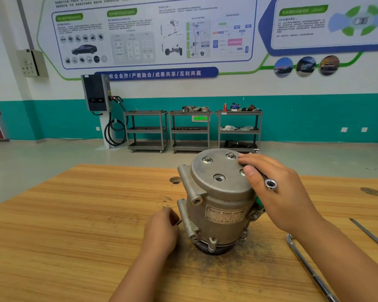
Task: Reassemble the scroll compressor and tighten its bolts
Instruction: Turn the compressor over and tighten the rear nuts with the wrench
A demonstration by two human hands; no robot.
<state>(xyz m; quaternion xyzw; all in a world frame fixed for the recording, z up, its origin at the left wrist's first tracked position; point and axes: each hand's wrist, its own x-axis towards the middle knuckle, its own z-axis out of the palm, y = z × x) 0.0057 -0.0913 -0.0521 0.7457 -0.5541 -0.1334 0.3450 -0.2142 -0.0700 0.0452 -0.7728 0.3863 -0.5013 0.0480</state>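
Wooden surface (74,225) fills the foreground, with a teal-banded wall behind. The scroll compressor (218,214) stands upright near the middle of the surface, bolts (207,159) seated in its round top cover (214,168). The right hand (277,192) lies on that cover, its thumb and fingers (251,159) curled around a wrench (270,184). The left hand (162,229) is just beside the housing's lower left, curled fingers pinching a small dark piece (179,222).

Left grip (162,231): we see a bare hand with rounded knuckles.
Right grip (279,192): we see a bare hand with a short, trimmed thumbnail.
Left forearm (140,277): we see it bare along all that shows.
Right forearm (347,258): we see it bare as well.
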